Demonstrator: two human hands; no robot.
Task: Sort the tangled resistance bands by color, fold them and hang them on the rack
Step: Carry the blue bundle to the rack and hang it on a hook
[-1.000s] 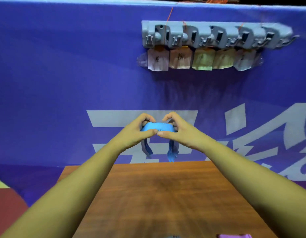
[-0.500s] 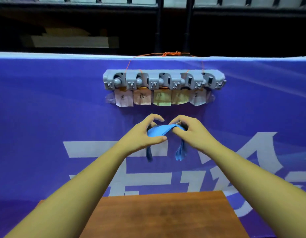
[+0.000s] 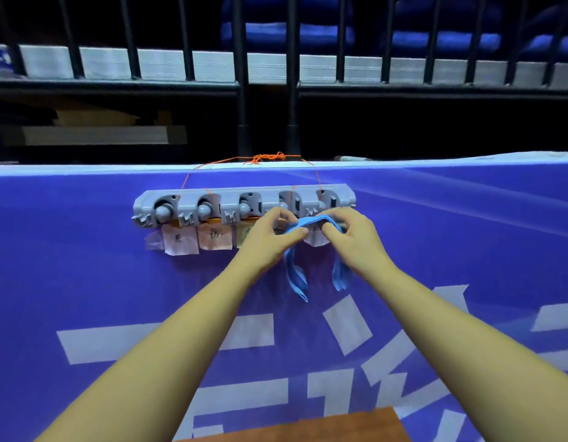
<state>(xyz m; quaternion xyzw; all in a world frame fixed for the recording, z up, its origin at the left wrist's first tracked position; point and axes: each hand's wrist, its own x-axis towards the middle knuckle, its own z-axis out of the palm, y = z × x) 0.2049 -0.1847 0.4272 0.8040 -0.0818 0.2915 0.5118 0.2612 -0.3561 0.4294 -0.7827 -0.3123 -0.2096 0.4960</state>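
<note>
A folded blue resistance band is stretched between my two hands, its two ends dangling below them. My left hand pinches its left part and my right hand pinches its right part. Both hands are raised right in front of the right end of the grey rack, which hangs by an orange string on the blue banner. The rack's rightmost hooks are partly hidden by my fingers. Paper labels are taped under the hooks.
The blue banner with white characters fills the wall in front. Black railing bars and blue seats stand behind it. A strip of the brown table shows at the bottom edge.
Both hands have lifted the blue band upward and to the right, from below the rack to the level of its right hooks. The view has tilted up, so most of the table is out of frame.
</note>
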